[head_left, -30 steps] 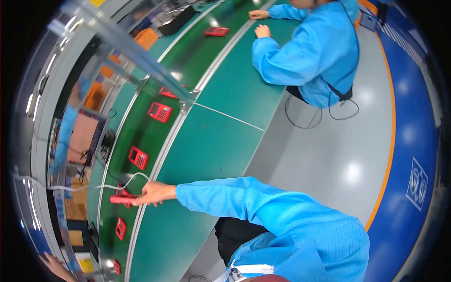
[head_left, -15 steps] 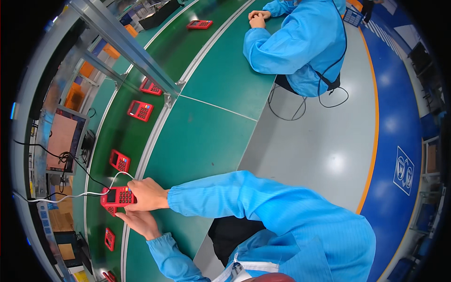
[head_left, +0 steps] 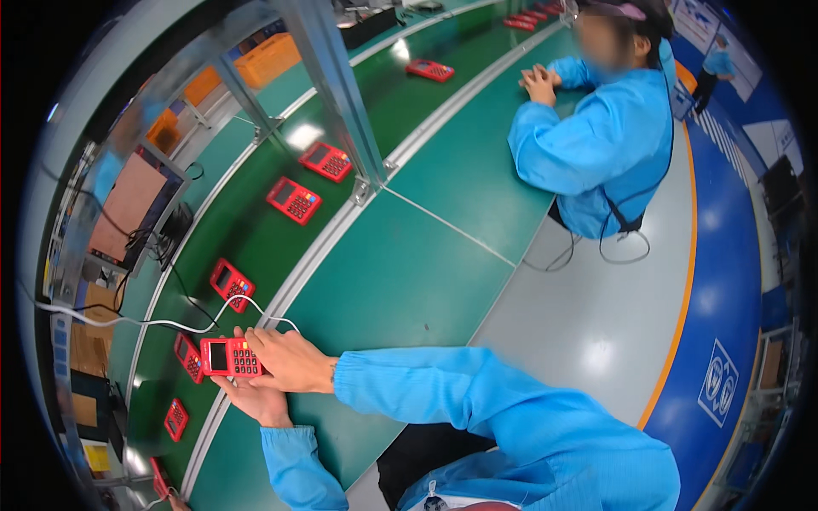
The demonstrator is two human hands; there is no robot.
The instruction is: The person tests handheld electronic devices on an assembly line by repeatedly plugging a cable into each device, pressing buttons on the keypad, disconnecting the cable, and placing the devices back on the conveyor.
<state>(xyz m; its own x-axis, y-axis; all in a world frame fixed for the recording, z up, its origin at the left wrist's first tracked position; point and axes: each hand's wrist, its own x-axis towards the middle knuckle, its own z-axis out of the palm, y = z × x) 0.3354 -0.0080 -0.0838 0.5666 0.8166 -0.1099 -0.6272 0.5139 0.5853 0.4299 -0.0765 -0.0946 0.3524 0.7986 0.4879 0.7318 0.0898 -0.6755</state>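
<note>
My left hand (head_left: 260, 402) is under a red card payment terminal (head_left: 220, 358), palm up, holding it from below. My right hand (head_left: 294, 361) grips the same terminal at its keypad end, its fingers over the top edge. The terminal's dark screen and black keys face up. A white cable (head_left: 183, 324) runs in from the left and ends by my right hand; I cannot tell if it is plugged in. Another red terminal (head_left: 187, 358) lies on the green conveyor belt (head_left: 256, 243), just left of the held one.
More terminals lie along the belt, including one (head_left: 232, 284) ahead of my hands and one (head_left: 175, 419) behind. A metal post (head_left: 336, 94) rises from the belt's rail. Across the green bench (head_left: 409, 238) sits a person in blue (head_left: 596, 145). Another person's fingers (head_left: 177, 504) show at lower left.
My view has swung, so the scene sits differently. The held terminal has come apart from the one beneath it on the belt, toward the rail, and my left hand is now further under it.
</note>
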